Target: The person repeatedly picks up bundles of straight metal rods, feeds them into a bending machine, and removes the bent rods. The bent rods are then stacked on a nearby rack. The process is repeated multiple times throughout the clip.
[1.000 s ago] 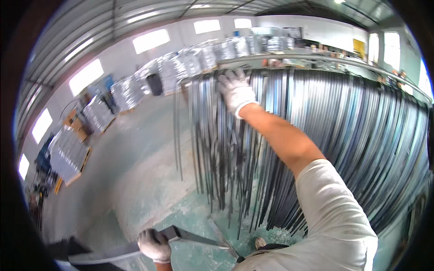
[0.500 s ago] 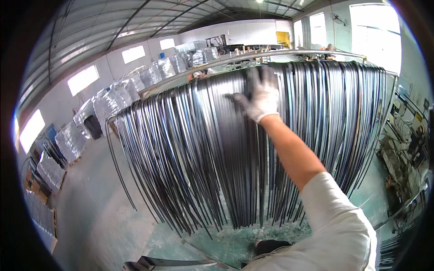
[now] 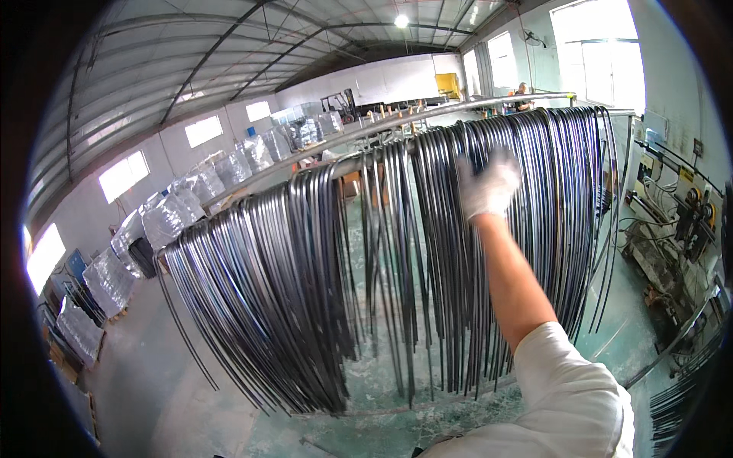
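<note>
Long, narrow black strips (image 3: pixel 267 282) hang folded over a horizontal metal rail (image 3: pixel 349 166) in front of the person. Surface: glossy, with silvery highlights and faint blue tints. Arrangement: densely packed at left and right, sparse at mid-rail, where the green-grey floor (image 3: pixel 183 404) shows between them; lower ends are uneven. The right hand (image 3: pixel 492 187), white-gloved, is at the upper part of the right section, thumb parted from the fingers. Motion blur conceals whether it grips any strip. The left hand is out of view; its state cannot be told.
</note>
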A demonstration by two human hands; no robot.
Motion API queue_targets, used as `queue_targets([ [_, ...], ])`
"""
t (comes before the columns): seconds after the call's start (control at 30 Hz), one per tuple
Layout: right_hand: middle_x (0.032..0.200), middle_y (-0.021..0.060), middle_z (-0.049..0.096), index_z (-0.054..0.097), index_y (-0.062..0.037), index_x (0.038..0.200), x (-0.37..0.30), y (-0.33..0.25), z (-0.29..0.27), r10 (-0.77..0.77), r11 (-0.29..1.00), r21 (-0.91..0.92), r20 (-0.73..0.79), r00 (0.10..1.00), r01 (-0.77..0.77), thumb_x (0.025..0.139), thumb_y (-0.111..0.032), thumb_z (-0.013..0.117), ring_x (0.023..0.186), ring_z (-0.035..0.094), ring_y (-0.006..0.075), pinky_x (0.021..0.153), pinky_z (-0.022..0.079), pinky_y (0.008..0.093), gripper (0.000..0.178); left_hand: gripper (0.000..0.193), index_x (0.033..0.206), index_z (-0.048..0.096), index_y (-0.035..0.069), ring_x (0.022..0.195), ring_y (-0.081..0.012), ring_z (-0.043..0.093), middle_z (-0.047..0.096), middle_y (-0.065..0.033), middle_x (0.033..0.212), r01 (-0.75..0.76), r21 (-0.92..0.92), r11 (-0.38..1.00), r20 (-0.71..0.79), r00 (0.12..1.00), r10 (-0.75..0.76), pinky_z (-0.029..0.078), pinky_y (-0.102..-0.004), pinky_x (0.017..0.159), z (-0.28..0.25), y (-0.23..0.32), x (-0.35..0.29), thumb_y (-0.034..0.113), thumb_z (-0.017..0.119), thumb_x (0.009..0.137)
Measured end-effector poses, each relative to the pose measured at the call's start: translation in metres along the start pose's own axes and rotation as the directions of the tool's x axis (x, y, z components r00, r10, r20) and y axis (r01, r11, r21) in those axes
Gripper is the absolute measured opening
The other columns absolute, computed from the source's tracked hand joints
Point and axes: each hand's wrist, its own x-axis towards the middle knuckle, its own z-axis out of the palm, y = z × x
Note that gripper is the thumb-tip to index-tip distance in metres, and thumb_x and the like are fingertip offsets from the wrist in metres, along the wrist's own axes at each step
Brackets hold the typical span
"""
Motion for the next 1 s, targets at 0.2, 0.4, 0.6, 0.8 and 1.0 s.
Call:
queue_targets([
  [0.2, 0.143, 0.0295, 0.065, 0.048, -0.0277, 0.171, 0.037, 0.068, 0.03, 0.004, 0.967, -0.255, 0.053, 0.999, 0.01, 0.092, -0.078, 0.078, 0.132, 0.064, 0.0506, 0.112, 0.045, 0.0714, 0.099, 0.016, 0.089, 0.078, 0.003, 0.084, -0.0468, 0.074, 0.077, -0.0237, 0.089, 0.147, -0.177, 0.973, 0.107, 0.986, -0.13, 0.059, -0.0556, 0.076, 0.008, 0.113, 0.008, 0.018, 0.074, 0.088],
  [0.4, 0.139, 0.0322, 0.065, 0.041, -0.0214, 0.175, -0.037, -0.006, 0.047, -0.189, 0.982, 0.008, 0.16, 0.969, 0.19, 0.084, -0.07, 0.089, 0.121, 0.071, 0.0473, 0.101, 0.056, 0.0579, 0.114, 0.019, 0.086, 0.075, 0.005, 0.099, -0.041, 0.073, 0.077, -0.0192, 0.094, 0.1, 0.012, 0.995, 0.13, 0.986, -0.101, 0.056, -0.0553, 0.093, -0.029, 0.126, 0.008, 0.023, 0.073, 0.087],
  [0.6, 0.152, 0.0359, 0.055, 0.03, -0.0158, 0.178, -0.065, -0.042, 0.05, -0.331, 0.893, 0.399, 0.264, 0.906, 0.209, 0.083, -0.047, 0.097, 0.133, 0.064, 0.0519, 0.115, 0.054, 0.0537, 0.12, 0.019, 0.088, 0.077, 0.005, 0.097, -0.0426, 0.073, 0.078, -0.0179, 0.096, 0.147, -0.018, 0.989, 0.144, 0.979, -0.143, 0.056, -0.0558, 0.094, -0.037, 0.132, 0.004, 0.023, 0.072, 0.087],
  [0.8, 0.155, 0.0383, 0.054, 0.038, -0.0103, 0.174, -0.082, -0.061, 0.056, -0.322, 0.893, 0.4, 0.25, 0.913, 0.205, 0.082, -0.04, 0.097, 0.138, 0.06, 0.0545, 0.119, 0.05, 0.0546, 0.113, 0.02, 0.089, 0.079, 0.007, 0.096, -0.0413, 0.075, 0.079, -0.019, 0.096, 0.072, -0.019, 0.997, 0.164, 0.984, -0.068, 0.056, -0.0537, 0.096, -0.044, 0.128, 0.008, 0.026, 0.073, 0.085],
  [1.0, 0.164, 0.0343, 0.05, 0.048, -0.0126, 0.17, -0.063, -0.018, 0.03, -0.452, 0.852, 0.46, 0.402, 0.796, 0.251, 0.084, -0.035, 0.095, 0.148, 0.052, 0.0562, 0.124, 0.046, 0.0549, 0.101, 0.022, 0.099, 0.083, 0.006, 0.097, -0.0399, 0.08, 0.082, -0.0217, 0.103, 0.156, -0.118, 0.981, 0.209, 0.969, -0.129, 0.062, -0.0494, 0.09, -0.026, 0.158, 0.005, 0.023, 0.073, 0.089],
])
